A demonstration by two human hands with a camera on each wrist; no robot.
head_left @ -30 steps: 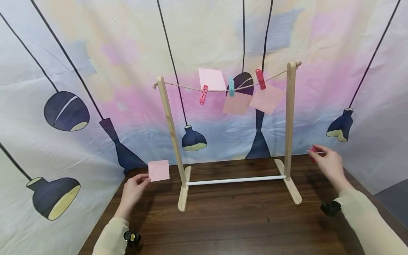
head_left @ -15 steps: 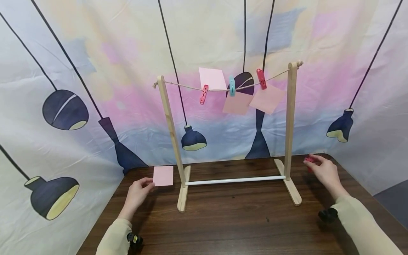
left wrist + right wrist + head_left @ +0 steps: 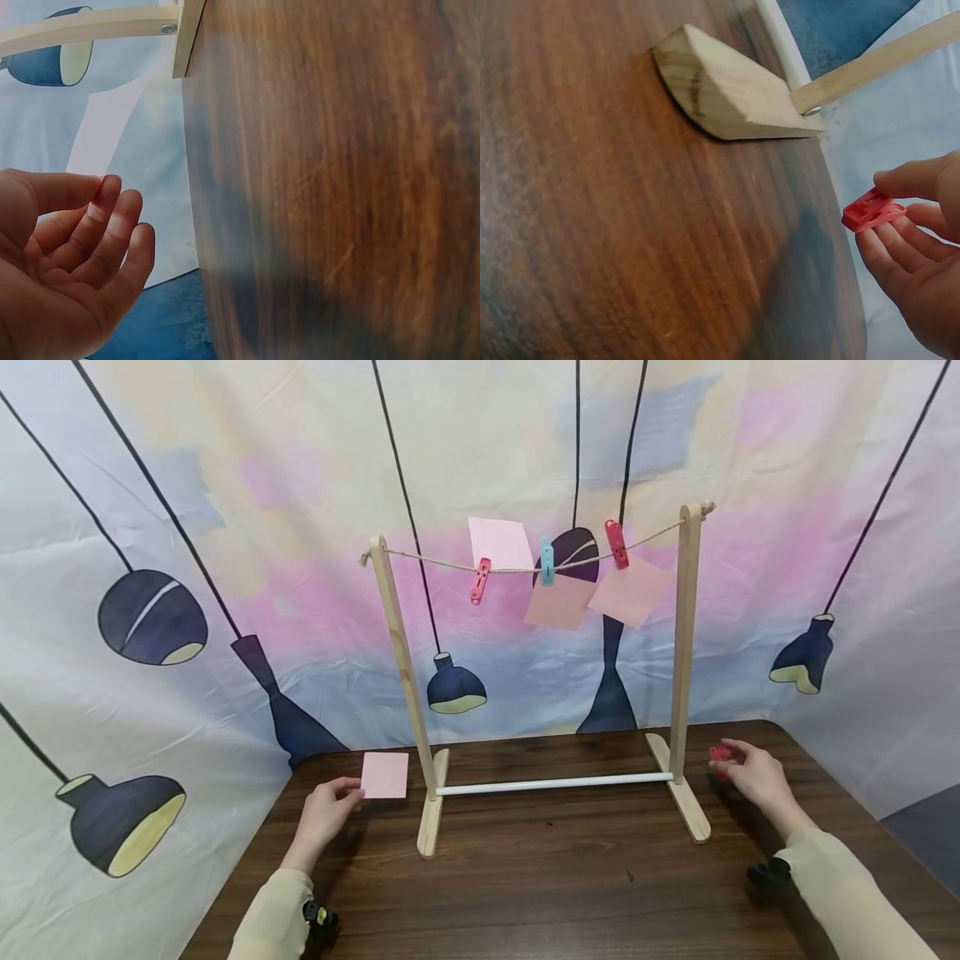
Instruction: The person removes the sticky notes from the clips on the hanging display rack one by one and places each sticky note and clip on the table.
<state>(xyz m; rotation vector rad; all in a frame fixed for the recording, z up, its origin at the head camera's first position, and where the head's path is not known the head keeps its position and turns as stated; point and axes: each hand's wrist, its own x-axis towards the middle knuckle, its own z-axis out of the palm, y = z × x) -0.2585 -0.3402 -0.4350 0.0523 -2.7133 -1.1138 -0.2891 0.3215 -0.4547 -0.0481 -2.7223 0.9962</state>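
Left hand (image 3: 326, 814) has a pinch on the pink note (image 3: 385, 775): thumb and fingertips on its lower-left corner, nearly all of the sheet sticking out past the tips. We see it flat to the head camera, near edge-on from the left wrist. It's clear of the table (image 3: 547, 877), just left of the rack's left post (image 3: 401, 660), not touching it.

Right hand (image 3: 765, 777) is grasping a red clip (image 3: 721, 756): thumb on one side, fingers on the other, and the clip pokes out beyond the tips. We have it just right of the rack's right post (image 3: 682, 643), apart from the wood and above the table. We can't tell if the clip is being squeezed.

Both grips sit well below the string (image 3: 442, 564). On it we count three clips, each with a pink note: pink clip (image 3: 481, 581) at left, its note standing above the string; blue clip (image 3: 547, 562) in the middle, note below; another red one (image 3: 617, 543) at right, note below and tilted.
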